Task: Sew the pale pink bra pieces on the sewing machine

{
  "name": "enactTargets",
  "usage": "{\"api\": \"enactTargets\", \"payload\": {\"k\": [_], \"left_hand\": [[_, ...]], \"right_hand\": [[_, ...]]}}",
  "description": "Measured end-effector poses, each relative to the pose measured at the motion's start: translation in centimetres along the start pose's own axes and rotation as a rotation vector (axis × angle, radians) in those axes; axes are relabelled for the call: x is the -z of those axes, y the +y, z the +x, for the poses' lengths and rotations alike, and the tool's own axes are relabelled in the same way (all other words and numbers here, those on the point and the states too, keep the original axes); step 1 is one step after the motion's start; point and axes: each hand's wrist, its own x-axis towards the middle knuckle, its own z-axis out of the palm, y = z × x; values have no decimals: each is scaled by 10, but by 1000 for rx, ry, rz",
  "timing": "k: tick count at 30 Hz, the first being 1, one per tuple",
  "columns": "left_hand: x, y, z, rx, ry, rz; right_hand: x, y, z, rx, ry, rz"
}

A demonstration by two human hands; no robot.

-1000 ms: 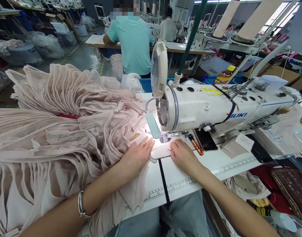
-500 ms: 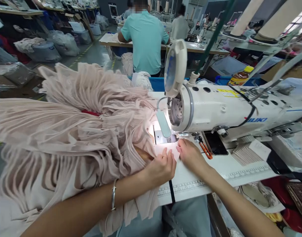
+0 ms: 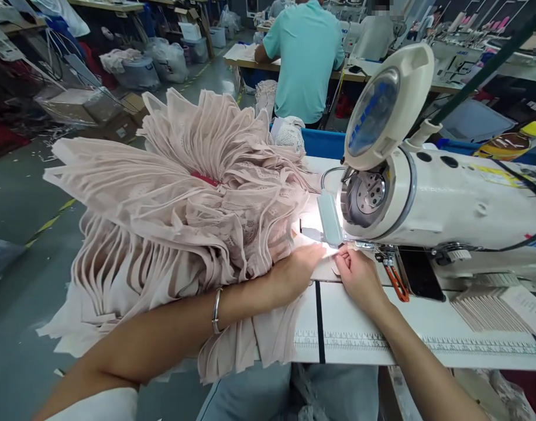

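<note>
My left hand (image 3: 299, 268) lies with fingers stretched out on a pale pink piece of fabric (image 3: 324, 272) beside the sewing machine's needle area. Strong light washes out its fingertips. Closed in a pinch, my right hand (image 3: 358, 272) has the right edge of that fabric between thumb and fingers. Just above both hands hangs the small grey-green lamp (image 3: 329, 219) of the white sewing machine (image 3: 461, 202). The needle itself is hidden. A large heap of pale pink lace-trimmed garment pieces (image 3: 175, 216) spreads left of the machine and touches my left forearm.
Orange-handled snips (image 3: 397, 280) and a dark phone (image 3: 419, 273) lie right of my right hand. Further right is a stack of folded pale strips (image 3: 483, 307). A ruler strip (image 3: 351, 341) runs along the table's front edge. Ahead, a person in a turquoise shirt (image 3: 305, 61) sits at another table.
The view has turned left and moved closer to the machine. My left hand has gone from pinching the fabric's near edge to lying flatter, closer to the needle area. My right hand still pinches.
</note>
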Motion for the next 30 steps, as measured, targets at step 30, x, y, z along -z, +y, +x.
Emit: {"api": "enactTargets", "payload": {"k": [30], "left_hand": [[-8,18,-4,-98,-64,290]], "right_hand": [[1,5,-21,458,48,-350]]}}
